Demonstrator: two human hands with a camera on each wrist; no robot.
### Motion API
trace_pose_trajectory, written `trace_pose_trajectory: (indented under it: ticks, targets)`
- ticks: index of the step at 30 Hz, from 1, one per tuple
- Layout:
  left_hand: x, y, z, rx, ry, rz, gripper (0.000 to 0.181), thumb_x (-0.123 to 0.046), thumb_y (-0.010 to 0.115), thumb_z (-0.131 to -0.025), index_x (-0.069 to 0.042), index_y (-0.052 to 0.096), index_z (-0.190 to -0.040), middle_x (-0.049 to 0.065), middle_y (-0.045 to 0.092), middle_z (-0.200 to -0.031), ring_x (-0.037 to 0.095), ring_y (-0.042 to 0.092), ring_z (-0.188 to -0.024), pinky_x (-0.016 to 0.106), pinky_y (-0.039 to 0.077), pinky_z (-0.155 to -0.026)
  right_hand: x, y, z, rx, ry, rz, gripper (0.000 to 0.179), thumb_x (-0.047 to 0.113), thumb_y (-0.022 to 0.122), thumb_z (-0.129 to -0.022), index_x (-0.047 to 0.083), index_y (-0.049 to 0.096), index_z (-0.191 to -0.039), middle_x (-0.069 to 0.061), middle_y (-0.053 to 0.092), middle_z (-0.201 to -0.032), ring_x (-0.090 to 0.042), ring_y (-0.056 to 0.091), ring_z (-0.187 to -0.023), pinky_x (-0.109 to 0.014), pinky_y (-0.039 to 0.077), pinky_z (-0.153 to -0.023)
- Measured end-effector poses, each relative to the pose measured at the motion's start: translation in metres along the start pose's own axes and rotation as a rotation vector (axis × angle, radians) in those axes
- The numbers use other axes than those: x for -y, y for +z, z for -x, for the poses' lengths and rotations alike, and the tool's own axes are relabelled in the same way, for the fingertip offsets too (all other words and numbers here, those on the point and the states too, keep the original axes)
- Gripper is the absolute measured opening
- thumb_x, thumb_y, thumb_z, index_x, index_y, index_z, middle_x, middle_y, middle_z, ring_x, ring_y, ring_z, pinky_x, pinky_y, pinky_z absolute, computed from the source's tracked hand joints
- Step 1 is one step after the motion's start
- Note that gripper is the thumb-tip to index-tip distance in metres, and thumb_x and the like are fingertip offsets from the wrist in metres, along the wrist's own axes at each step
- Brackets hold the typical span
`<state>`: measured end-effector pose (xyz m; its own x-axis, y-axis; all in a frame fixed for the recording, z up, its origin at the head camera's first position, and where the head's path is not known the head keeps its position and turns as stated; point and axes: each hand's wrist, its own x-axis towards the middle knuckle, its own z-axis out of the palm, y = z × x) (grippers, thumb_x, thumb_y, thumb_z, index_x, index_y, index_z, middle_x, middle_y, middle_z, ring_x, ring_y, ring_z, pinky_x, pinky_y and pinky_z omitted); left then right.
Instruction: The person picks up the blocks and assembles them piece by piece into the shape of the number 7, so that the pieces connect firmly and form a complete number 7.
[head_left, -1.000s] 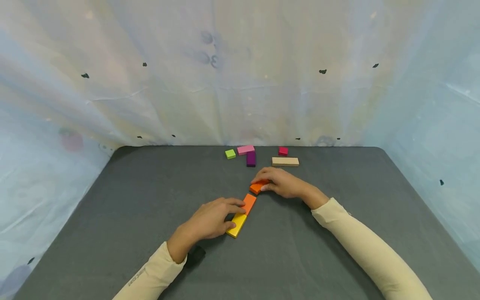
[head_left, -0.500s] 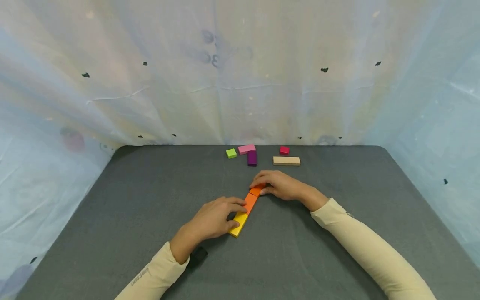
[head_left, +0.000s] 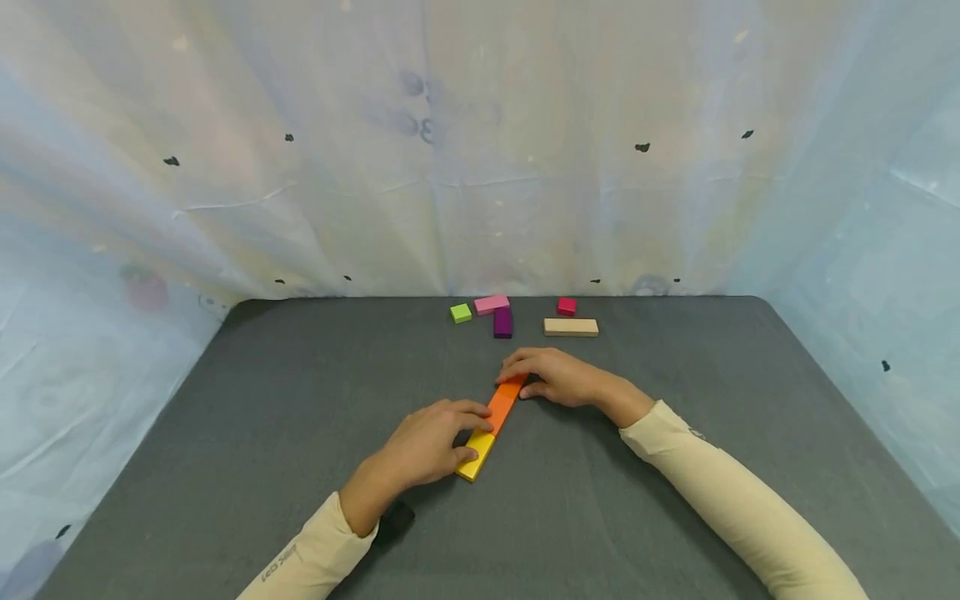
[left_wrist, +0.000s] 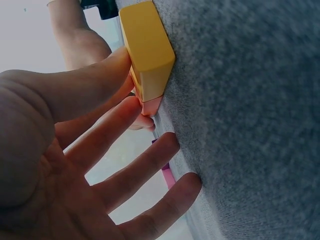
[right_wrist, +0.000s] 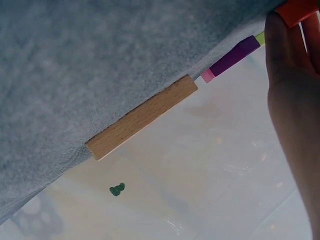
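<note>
As the head view shows us, our left hand [head_left: 427, 442] touches the yellow block [head_left: 477, 459] and near orange block [head_left: 502, 412], while our right hand [head_left: 561, 377] pinches the far orange block [head_left: 515, 384] in line beyond them. In the left wrist view, our left fingers [left_wrist: 120, 187] spread apart. In the right wrist view, the wooden block [right_wrist: 142, 118] lies apart. We seem to be aligning blocks; the next move likely calls for gentle release.

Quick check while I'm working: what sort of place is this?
Probably a makeshift tabletop booth, though the wider room is out of view. A dark grey table has pale sheets behind it and at both sides, and small coloured blocks lie on it.
</note>
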<state>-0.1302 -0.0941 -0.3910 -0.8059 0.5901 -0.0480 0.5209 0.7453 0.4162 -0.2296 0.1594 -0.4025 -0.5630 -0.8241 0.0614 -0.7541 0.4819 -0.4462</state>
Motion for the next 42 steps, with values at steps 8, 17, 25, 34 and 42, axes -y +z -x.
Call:
trace_pose_trajectory:
  ticks: [8, 17, 25, 34, 42]
  targets:
    - [-0.0017, 0.0009, 0.0003, 0.007, -0.005, 0.010, 0.035, -0.021, 0.076, -0.089, -0.021, 0.071, -0.124, -0.007, 0.059, -0.140, 0.024, 0.055, -0.130, 0.052, 0.047, -0.105, 0.0002, 0.0023, 0.0002, 0.002, -0.005, 0.001, 0.035, 0.010, 0.066, -0.095, 0.014, 0.067, -0.129, -0.007, 0.061, -0.135, -0.025, 0.057, -0.129, -0.045, 0.047, -0.107]
    - [-0.0014, 0.0005, 0.0008, -0.003, 0.002, 0.013, 0.035, -0.020, 0.077, -0.088, -0.020, 0.072, -0.123, -0.006, 0.060, -0.139, 0.025, 0.056, -0.128, 0.051, 0.048, -0.103, 0.0015, 0.0021, -0.0011, -0.002, -0.010, 0.018, 0.034, 0.010, 0.066, -0.095, 0.015, 0.067, -0.129, -0.007, 0.061, -0.135, -0.024, 0.057, -0.128, -0.045, 0.047, -0.107]
    - [0.0001, 0.0005, -0.0006, -0.012, 0.000, 0.026, 0.036, -0.020, 0.077, -0.088, -0.021, 0.072, -0.123, -0.006, 0.060, -0.138, 0.025, 0.056, -0.128, 0.051, 0.047, -0.104, 0.0029, 0.0012, -0.0014, -0.001, 0.012, 0.017, 0.035, 0.010, 0.066, -0.095, 0.014, 0.067, -0.129, -0.008, 0.061, -0.138, -0.026, 0.054, -0.133, -0.047, 0.044, -0.110]
    - [0.0016, 0.0025, -0.0004, -0.006, -0.003, 0.022, 0.036, -0.021, 0.077, -0.088, -0.022, 0.071, -0.124, -0.006, 0.059, -0.139, 0.024, 0.055, -0.128, 0.051, 0.047, -0.103, 0.0036, 0.0021, -0.0004, -0.006, 0.026, 0.039, 0.035, 0.010, 0.067, -0.094, 0.015, 0.067, -0.129, -0.009, 0.060, -0.140, -0.028, 0.051, -0.136, -0.048, 0.042, -0.113]
    - [0.0003, 0.0007, -0.0007, 0.001, -0.008, 0.017, 0.036, -0.022, 0.077, -0.088, -0.022, 0.071, -0.124, -0.007, 0.059, -0.139, 0.023, 0.055, -0.129, 0.051, 0.046, -0.105, 0.0009, -0.0052, 0.0060, -0.052, 0.035, 0.069, 0.048, 0.015, 0.072, -0.091, 0.014, 0.061, -0.138, -0.004, 0.059, -0.142, -0.027, 0.047, -0.140, -0.049, 0.038, -0.115]
